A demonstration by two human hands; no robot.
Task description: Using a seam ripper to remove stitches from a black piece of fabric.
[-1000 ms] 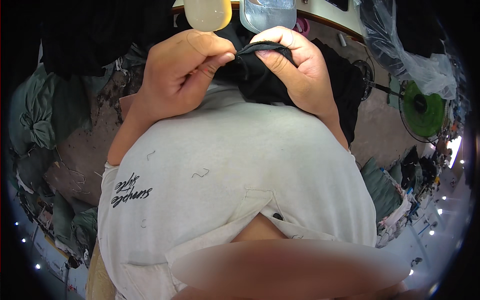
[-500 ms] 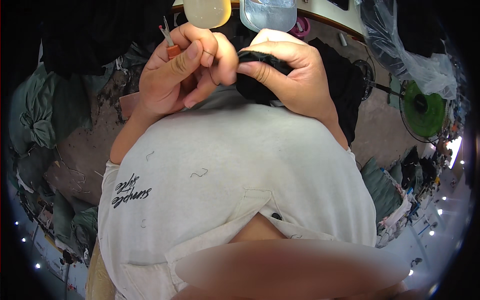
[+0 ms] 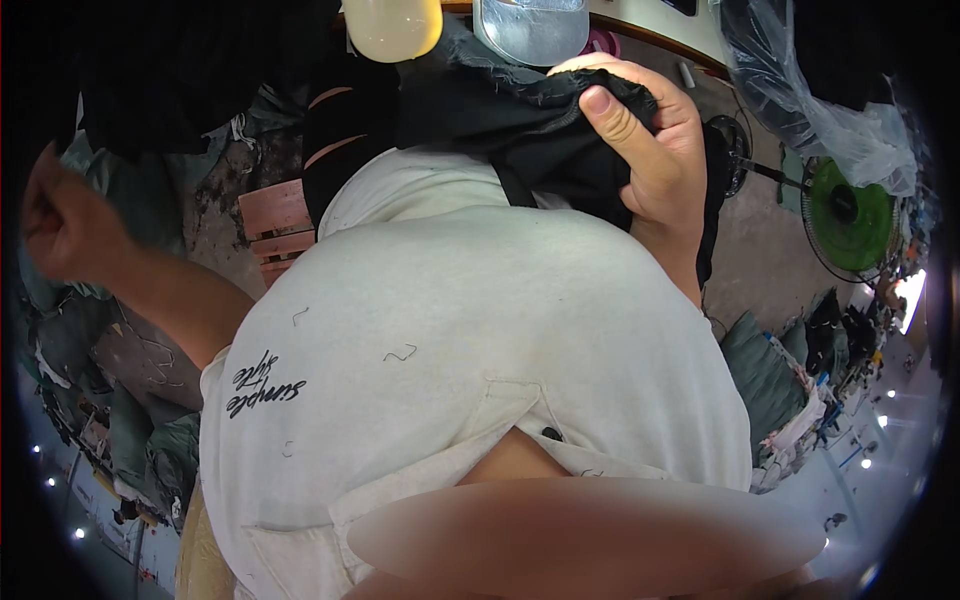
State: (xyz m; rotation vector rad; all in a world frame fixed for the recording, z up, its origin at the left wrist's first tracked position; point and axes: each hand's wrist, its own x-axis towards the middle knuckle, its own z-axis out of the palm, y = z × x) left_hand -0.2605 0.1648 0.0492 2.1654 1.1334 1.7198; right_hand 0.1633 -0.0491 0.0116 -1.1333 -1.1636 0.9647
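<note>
My right hand (image 3: 655,140) is closed on the frayed edge of a piece of black cloth (image 3: 540,130), its thumb on top. The cloth hangs from that hand and spreads leftward over my lap. Far out to the left, my left hand (image 3: 70,225) is smeared by motion and in shadow, beside dark green cloth bundles. Its fingers appear bent, but I cannot make out whether the seam ripper is in them.
Ahead are a yellowish rounded piece (image 3: 395,25) and a clear one (image 3: 530,30) at the table edge (image 3: 640,35). A green fan (image 3: 848,215) and clear plastic sheeting (image 3: 830,120) are at the right. A reddish slatted wooden seat (image 3: 275,215) shows at left. Green bundles (image 3: 760,370) lie around.
My left hand, which had the red-handled seam ripper, has swung far left, away from the cloth. My right hand has shifted slightly right, and more of the black cloth is spread out.
</note>
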